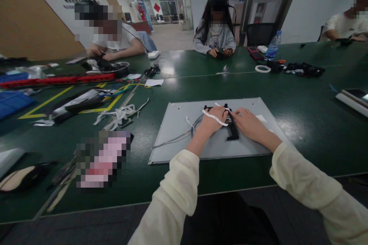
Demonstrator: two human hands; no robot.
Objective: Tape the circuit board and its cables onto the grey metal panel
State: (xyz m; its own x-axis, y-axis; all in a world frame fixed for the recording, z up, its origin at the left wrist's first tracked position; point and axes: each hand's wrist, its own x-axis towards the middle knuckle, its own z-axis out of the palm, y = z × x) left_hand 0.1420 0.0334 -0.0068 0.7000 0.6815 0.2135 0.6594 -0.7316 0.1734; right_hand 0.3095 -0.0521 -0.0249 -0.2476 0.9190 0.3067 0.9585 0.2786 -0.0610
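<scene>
A black frame-like part (234,133) lies on a light grey board (169,134) in front of me. My left hand (214,119) is bent over the frame's left and upper portion, its fingertips mostly hidden. Across the back of that hand runs a narrow white strip (216,117). From the right, my right hand (247,123) reaches to the frame, fingers close together and the thumb along its edge. Thin grey cables (175,138) run from beside the frame to the board's left edge. A small white piece (261,118) lies on the board beyond my right hand.
Tangled white strips (122,116) and a phone (106,159) lie on the green table (304,122) to my left. Further back are a black bundle (77,101), a white ring (262,69) and a water bottle (273,46). Several people sit across the table.
</scene>
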